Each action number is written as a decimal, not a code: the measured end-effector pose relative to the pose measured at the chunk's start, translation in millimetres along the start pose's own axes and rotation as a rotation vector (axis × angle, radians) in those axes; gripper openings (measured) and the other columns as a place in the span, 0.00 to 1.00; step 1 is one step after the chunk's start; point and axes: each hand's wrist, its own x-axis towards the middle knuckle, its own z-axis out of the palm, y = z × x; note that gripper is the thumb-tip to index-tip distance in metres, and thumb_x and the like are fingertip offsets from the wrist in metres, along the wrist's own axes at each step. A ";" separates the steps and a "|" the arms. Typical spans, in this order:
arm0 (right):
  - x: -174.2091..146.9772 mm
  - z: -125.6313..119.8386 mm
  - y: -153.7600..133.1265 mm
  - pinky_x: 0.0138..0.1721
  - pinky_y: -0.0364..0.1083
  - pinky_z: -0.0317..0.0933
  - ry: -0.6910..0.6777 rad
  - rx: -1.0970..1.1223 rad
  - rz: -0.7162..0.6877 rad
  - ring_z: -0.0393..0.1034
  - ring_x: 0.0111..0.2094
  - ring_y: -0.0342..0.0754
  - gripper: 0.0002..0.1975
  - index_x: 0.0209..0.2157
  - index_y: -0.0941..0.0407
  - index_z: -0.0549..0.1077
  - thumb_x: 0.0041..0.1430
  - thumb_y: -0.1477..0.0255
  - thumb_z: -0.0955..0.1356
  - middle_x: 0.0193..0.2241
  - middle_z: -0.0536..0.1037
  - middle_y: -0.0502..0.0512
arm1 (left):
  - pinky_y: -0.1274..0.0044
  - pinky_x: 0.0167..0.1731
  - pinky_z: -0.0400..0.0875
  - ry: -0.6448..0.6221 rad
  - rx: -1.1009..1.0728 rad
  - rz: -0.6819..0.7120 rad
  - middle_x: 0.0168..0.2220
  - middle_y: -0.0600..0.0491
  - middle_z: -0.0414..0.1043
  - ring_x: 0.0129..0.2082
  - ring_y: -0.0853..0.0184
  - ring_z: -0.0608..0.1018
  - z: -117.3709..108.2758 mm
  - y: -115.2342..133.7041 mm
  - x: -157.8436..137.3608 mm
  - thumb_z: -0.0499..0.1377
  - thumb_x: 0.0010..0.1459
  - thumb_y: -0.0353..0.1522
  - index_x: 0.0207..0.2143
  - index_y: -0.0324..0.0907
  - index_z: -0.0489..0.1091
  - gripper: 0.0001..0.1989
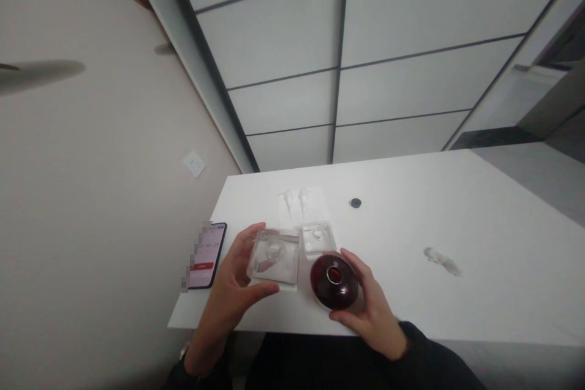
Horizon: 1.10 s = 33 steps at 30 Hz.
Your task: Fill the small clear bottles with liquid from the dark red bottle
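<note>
On your phone (214, 256), you can read a row of digits (209, 245) across the upper part of the screen, set out like a timer; its last 2 figures look like 29, while the front ones are partly masked by blocky squares. Any wording on the red button (202, 266) below, or in the screen's faint smaller lines, is too small for you to read.

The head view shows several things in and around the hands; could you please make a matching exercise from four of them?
Things:
1. Dark red vessel
2. Phone
3. Clear square piece
4. Dark disc

Places:
A. Held in the left hand
B. On the white table, beyond the right hand
C. Held in the right hand
D. Lying left of the left hand

Pairs: 1-C, 2-D, 3-A, 4-B
</note>
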 end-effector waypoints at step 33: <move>18.3 -6.8 -26.3 0.63 0.64 0.71 -0.015 0.168 -0.175 0.74 0.65 0.65 0.42 0.69 0.47 0.61 0.60 0.58 0.80 0.64 0.75 0.67 | 0.61 0.66 0.74 -0.409 0.934 0.321 0.65 0.48 0.75 0.65 0.53 0.77 11.7 63.4 14.0 0.79 0.51 0.34 0.69 0.53 0.67 0.45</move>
